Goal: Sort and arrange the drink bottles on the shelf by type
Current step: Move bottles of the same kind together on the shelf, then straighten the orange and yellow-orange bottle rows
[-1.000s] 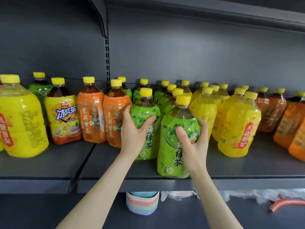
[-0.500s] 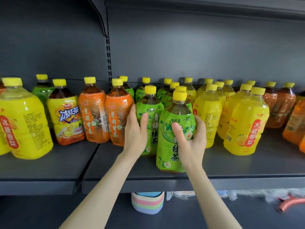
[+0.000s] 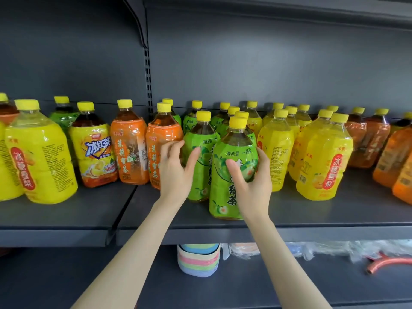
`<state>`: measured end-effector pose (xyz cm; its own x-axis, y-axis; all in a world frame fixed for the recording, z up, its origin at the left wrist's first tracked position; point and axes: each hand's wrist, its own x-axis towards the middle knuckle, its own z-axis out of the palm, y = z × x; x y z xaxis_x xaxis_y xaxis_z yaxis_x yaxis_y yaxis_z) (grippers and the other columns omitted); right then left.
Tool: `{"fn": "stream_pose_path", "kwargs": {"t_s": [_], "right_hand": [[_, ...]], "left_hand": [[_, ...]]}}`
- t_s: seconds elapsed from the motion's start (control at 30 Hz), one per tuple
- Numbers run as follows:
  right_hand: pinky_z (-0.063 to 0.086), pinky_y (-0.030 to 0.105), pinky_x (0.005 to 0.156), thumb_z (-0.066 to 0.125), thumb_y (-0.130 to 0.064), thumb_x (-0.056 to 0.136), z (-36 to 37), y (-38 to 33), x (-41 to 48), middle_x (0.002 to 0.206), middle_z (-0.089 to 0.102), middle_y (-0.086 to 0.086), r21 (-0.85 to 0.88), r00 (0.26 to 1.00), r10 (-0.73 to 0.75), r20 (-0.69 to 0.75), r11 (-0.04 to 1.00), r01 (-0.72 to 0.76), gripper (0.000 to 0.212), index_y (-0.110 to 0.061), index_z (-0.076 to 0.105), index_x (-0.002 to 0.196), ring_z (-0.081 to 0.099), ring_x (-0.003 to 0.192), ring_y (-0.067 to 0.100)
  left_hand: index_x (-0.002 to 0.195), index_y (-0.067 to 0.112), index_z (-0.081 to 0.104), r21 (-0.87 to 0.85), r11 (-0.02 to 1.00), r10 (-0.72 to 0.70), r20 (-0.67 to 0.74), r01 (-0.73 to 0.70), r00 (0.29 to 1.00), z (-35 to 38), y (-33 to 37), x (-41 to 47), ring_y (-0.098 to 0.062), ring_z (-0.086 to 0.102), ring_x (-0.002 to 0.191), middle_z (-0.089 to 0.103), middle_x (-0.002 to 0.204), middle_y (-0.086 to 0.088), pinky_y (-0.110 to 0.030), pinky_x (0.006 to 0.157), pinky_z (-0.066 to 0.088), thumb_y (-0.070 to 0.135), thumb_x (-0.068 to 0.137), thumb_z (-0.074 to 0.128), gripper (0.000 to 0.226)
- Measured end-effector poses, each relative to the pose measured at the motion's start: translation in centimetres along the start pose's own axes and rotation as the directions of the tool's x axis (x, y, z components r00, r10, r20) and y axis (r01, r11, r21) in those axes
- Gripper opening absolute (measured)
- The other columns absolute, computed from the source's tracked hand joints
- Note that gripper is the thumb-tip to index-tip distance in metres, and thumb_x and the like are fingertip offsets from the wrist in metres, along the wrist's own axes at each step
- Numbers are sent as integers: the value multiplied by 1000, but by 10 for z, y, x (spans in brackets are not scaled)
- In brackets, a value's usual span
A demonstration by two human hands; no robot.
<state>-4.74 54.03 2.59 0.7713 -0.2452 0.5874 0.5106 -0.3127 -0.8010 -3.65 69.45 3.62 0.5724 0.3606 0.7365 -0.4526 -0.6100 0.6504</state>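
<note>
While the right hand (image 3: 252,184) wraps round the front green tea bottle (image 3: 225,192), standing close to the shelf's (image 3: 334,216) front edge, the left hand (image 3: 175,172) is loose-fingered, thumb laid on the second green bottle (image 3: 200,139) just behind. Danger here: glossy label, one-handed hold. A slip could tip it off that edge, or stray left fingers could knock the orange bottle (image 3: 161,139) alongside.
</note>
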Motion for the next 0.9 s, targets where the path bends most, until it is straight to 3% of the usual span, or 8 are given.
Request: {"fn": "stream_pose_path", "kwargs": {"t_s": [0.1,0.17,0.23,0.33,0.47,0.63,0.77,0.9], "right_hand": [[35,20,98,55,-67,78,-8,-8,-4,142,46,0,-76,998,2,64,997,3,91,-20,27,151,43,118,7],[30,23,104,58,-54,86,-15,-12,-8,148,42,1,-156,996,-43,78,986,55,79,-19,28,151,38,131,14],[28,23,102,63,-39,91,-21,-19,-17,148,42,3,-208,989,-143,45,967,149,60,-16,44,142,36,135,19],[33,18,90,64,-26,90,-21,-37,-30,129,58,7,-169,954,-295,-44,944,284,28,-7,67,111,49,119,21],[50,34,82,60,-20,88,0,-63,-36,101,66,6,-6,937,-349,-24,937,349,18,-4,69,89,60,101,19],[51,37,85,63,-16,91,65,-83,-25,99,64,2,31,947,-289,141,957,287,10,-8,67,95,59,94,15],[37,25,101,63,-20,92,122,-89,-4,130,55,5,-7,968,-182,174,983,186,42,-10,52,131,49,122,19],[23,35,116,62,-28,93,171,-95,28,154,32,12,-114,980,-87,179,987,109,76,-4,20,151,27,143,27]], "left_hand": [[108,-4,66,83,996,38,-43,-34,998,-11,5,-6,-17,52,92,51,109,-18,-1,80,38,12,92,60,24],[104,-1,68,93,995,25,8,-26,1000,-19,6,-10,-19,55,91,53,103,-9,-16,84,45,12,93,58,21],[101,2,69,83,996,26,39,-29,999,-29,7,-16,-16,58,88,54,98,-2,-25,81,48,14,94,57,18],[97,8,69,75,994,80,33,-82,996,-49,8,-21,1,57,78,61,94,-1,-7,71,43,15,93,58,14],[97,12,67,95,992,86,2,-86,996,-81,0,-19,-3,60,81,67,91,2,-13,71,47,17,92,59,11],[107,10,63,124,992,-17,-125,33,992,-110,-27,15,-14,59,94,63,105,-5,-23,81,49,19,92,59,17],[128,8,50,152,982,-82,-197,113,977,-118,-57,66,-19,49,118,50,129,-9,-18,93,35,27,93,58,41],[142,7,34,114,987,-108,-60,114,992,-115,-85,129,-20,38,133,42,144,-8,-21,103,27,35,91,59,63]]}}
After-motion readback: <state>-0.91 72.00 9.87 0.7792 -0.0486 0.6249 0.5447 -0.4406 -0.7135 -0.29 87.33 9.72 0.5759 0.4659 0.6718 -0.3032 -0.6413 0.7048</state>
